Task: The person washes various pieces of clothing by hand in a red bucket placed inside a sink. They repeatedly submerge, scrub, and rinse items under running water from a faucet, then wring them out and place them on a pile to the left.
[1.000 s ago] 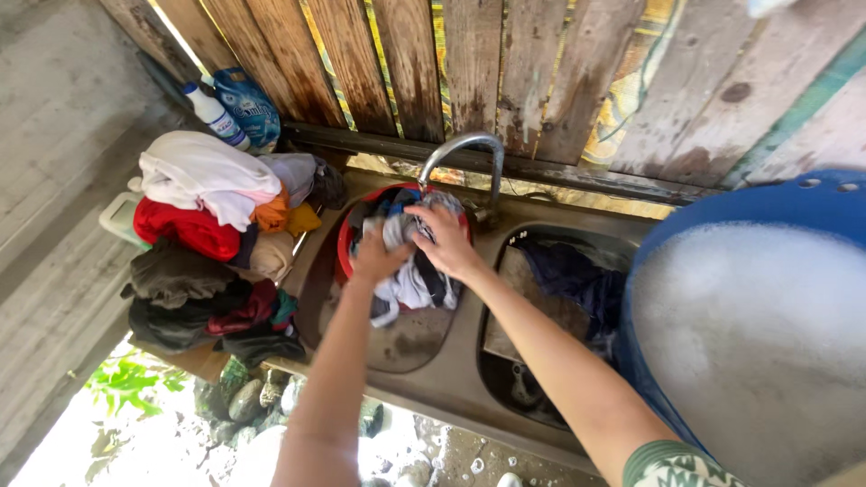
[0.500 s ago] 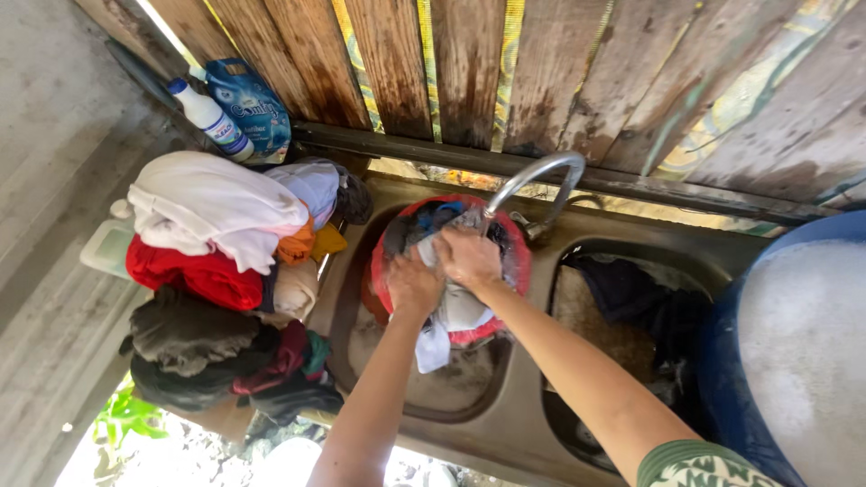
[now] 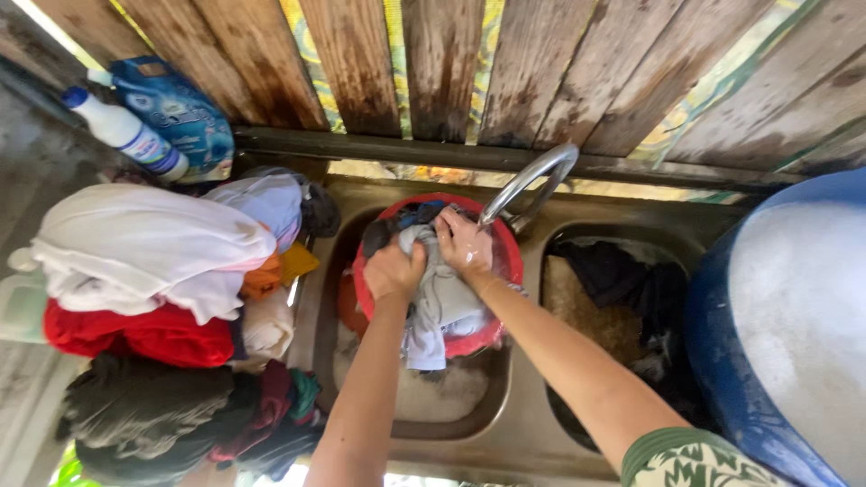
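A red basin [image 3: 505,245] sits in the left bowl of a steel double sink [image 3: 519,433]. Both my hands are inside the basin, on a wet pale grey garment [image 3: 442,307] that hangs over its near rim. My left hand [image 3: 393,269] is closed on a bunch of the cloth. My right hand [image 3: 464,243] grips the same garment just under the curved metal tap [image 3: 528,182]. Dark clothes lie at the back of the basin.
A pile of white, red and dark clothes [image 3: 153,298] lies on the counter to the left. A white bottle [image 3: 126,135] and a blue detergent bag [image 3: 176,113] stand against the plank wall. Dark cloth [image 3: 622,280] soaks in the right bowl. A big blue barrel [image 3: 785,325] stands at right.
The view has shifted so the sink sits closer and more central. Both hands have stayed in the red basin, working the grey garment, now bunched more tightly under the tap.
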